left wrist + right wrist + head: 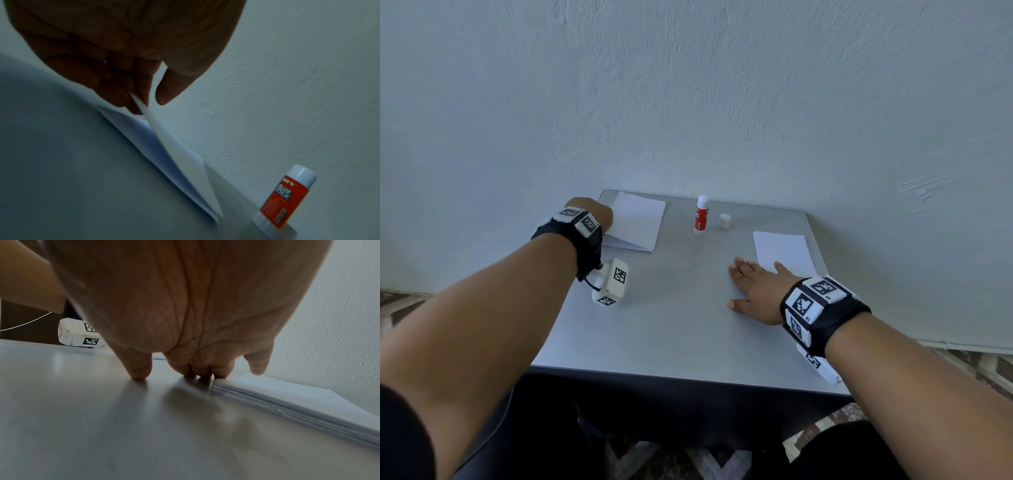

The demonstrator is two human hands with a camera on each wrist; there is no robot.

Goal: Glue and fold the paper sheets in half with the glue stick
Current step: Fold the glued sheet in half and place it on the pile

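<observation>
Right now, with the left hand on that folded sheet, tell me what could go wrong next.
1. The left hand pinches only the top flap of the folded sheet, which gapes open; if that grip lets go early, the halves may bond crooked.
2. The glue stick stands upright and uncapped, its cap beside it; a passing hand could topple it.
3. The right hand rests against the paper stack and could nudge it askew.

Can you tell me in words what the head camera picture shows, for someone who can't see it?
A person's left hand holds a folded white sheet at a grey table's far left, while the right hand lies flat beside a paper stack. Between them stands a red glue stick, its cap beside it.
</observation>
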